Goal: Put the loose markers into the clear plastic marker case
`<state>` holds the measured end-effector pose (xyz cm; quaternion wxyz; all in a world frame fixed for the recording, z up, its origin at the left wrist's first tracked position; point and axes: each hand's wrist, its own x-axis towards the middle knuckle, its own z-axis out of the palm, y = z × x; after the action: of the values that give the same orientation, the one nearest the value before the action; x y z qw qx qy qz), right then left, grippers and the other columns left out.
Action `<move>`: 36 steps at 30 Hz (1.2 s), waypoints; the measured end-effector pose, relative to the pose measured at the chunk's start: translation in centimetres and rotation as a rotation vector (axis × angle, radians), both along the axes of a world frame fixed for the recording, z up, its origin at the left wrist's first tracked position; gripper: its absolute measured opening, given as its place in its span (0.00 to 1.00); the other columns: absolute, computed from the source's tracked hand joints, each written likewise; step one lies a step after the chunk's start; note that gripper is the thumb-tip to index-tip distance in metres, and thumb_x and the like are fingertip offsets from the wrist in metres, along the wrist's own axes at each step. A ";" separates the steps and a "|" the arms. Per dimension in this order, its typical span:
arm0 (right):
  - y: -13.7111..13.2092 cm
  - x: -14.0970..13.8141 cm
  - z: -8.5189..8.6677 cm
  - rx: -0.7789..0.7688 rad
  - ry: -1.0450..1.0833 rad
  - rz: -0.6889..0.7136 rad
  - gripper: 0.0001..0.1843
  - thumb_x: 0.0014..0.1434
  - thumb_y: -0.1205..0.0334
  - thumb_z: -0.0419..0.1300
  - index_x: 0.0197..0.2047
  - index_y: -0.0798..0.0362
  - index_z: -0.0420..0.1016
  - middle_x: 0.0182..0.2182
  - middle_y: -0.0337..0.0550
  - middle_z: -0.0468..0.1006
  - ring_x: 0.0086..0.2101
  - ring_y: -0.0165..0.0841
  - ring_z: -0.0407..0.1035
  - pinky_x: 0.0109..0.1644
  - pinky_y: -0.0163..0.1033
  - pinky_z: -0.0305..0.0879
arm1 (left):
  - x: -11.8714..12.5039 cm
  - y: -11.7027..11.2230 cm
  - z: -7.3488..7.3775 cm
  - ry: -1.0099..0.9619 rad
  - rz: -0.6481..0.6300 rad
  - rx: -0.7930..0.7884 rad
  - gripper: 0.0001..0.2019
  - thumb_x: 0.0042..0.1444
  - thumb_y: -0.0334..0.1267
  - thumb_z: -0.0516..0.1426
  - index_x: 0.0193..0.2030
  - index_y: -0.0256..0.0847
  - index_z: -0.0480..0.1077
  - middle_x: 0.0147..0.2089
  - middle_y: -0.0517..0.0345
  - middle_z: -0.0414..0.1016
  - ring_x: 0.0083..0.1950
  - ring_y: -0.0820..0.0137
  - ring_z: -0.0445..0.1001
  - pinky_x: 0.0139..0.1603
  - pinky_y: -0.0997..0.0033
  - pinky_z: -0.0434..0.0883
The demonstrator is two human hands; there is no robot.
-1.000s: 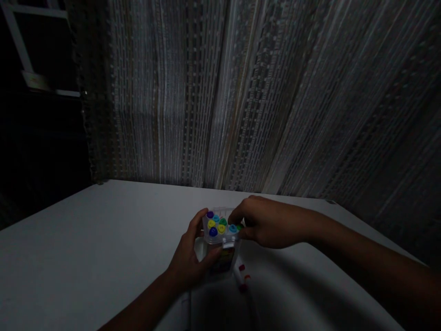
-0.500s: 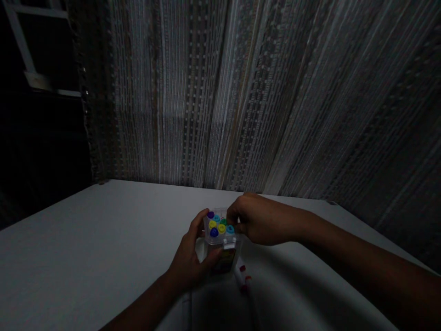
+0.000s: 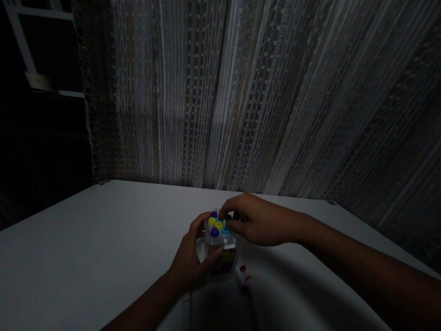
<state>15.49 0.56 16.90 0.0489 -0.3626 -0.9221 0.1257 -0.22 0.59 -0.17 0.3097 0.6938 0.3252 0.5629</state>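
A clear plastic box (image 3: 211,240) stands upright on the white table, filled with markers whose caps show yellow (image 3: 219,225), dark blue (image 3: 214,232), light blue (image 3: 225,230), purple and green. Around its left side and front wraps my left hand (image 3: 193,250), thumb on the front below the white latch (image 3: 229,246). My right hand (image 3: 246,218) reaches over the rim from the right. Its thumb and index finger close on a marker among the caps; the fingers partly hide which one. Just right of the box base lie loose white markers (image 3: 240,278) with red or pinkish ends.
The white table (image 3: 120,230) runs back to a striped, patterned curtain (image 3: 206,101). A pale, rod-like object (image 3: 187,310) lies at the near edge, beside my left forearm. Dark furniture with a light frame (image 3: 20,41) stands at far left. The light is dim.
My right fingers have moved left from the box's right side onto the caps. Several caps have shifted a little leftward. The left hand keeps its hold on the box.
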 end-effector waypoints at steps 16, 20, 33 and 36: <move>-0.5 3.8 -2.3 0.120 0.350 -0.318 0.09 0.57 0.67 0.53 0.37 0.58 0.74 0.30 0.42 0.75 0.28 0.30 0.67 0.32 0.34 0.61 | 0.1 -0.6 0.9 -0.007 0.015 -0.089 0.38 0.50 0.43 0.59 0.63 0.39 0.45 0.56 0.44 0.66 0.55 0.55 0.68 0.53 0.56 0.69; 0.0 4.7 -6.4 0.015 0.229 -0.424 0.10 0.57 0.66 0.52 0.37 0.58 0.74 0.32 0.45 0.76 0.29 0.31 0.69 0.33 0.34 0.60 | -0.1 -0.4 1.0 0.005 0.054 -0.057 0.36 0.50 0.43 0.60 0.63 0.40 0.47 0.57 0.44 0.65 0.55 0.57 0.68 0.53 0.57 0.69; 1.8 5.4 -15.3 -0.042 -0.053 -0.480 0.17 0.55 0.62 0.52 0.45 0.60 0.72 0.36 0.53 0.76 0.36 0.38 0.70 0.36 0.37 0.59 | 0.1 0.1 0.6 0.014 0.112 0.030 0.34 0.51 0.41 0.60 0.62 0.43 0.49 0.57 0.46 0.62 0.55 0.60 0.68 0.54 0.62 0.67; 1.9 5.8 -15.5 -0.088 -0.022 -0.509 0.18 0.55 0.63 0.52 0.47 0.61 0.71 0.35 0.51 0.76 0.36 0.37 0.69 0.36 0.36 0.59 | 0.2 0.1 0.5 0.028 0.133 0.039 0.35 0.51 0.41 0.61 0.62 0.44 0.49 0.57 0.47 0.62 0.54 0.60 0.68 0.54 0.63 0.68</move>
<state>21.29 2.48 1.44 0.0533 -0.5860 -0.7954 0.1455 -0.05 0.67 0.29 0.2535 0.6844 0.3640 0.5786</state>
